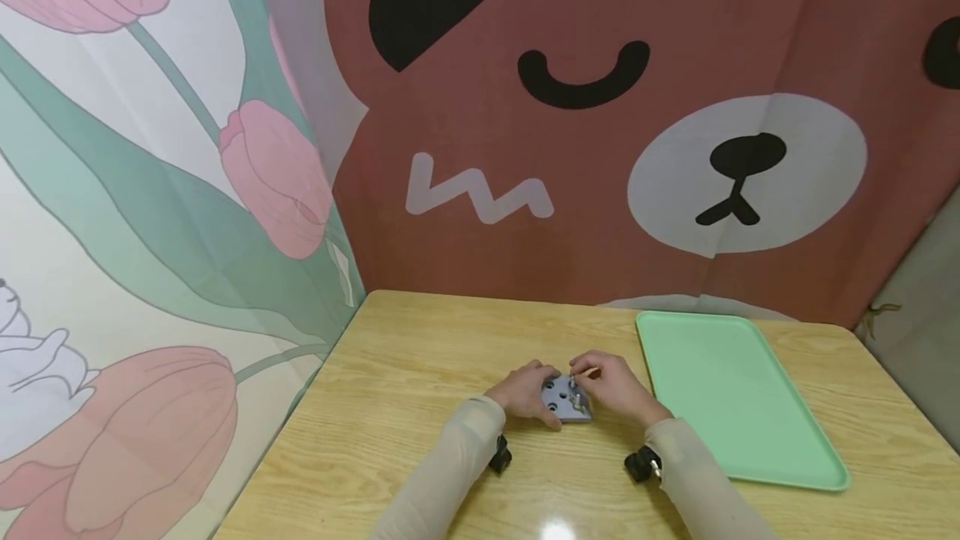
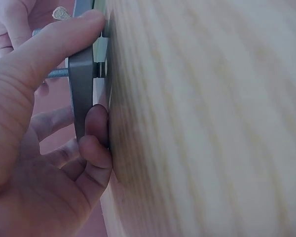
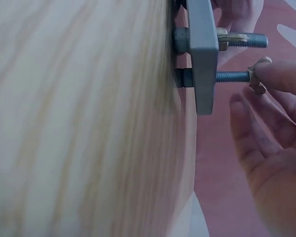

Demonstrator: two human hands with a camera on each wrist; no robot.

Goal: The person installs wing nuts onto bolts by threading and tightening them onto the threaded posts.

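Note:
A grey metal plate (image 1: 566, 412) with several holes is held just over the table by my left hand (image 1: 523, 392). The thumb lies across its near edge and the other fingers curl round the far side and under it. Two threaded bolts stand up through the plate, their heads below. At the free end of one bolt (image 3: 232, 76) sits a wing nut (image 3: 259, 74), pinched between the thumb and fingers of my right hand (image 1: 613, 383). A second wing nut (image 3: 222, 38) is on the other bolt (image 3: 254, 41), down against the plate.
A light green tray (image 1: 720, 390) lies on the wooden table (image 1: 420, 357) to the right of my right hand. Printed cloth with a bear (image 1: 585, 148) and tulips hangs behind and to the left. A black wrist camera (image 1: 640, 465) hangs under my right sleeve.

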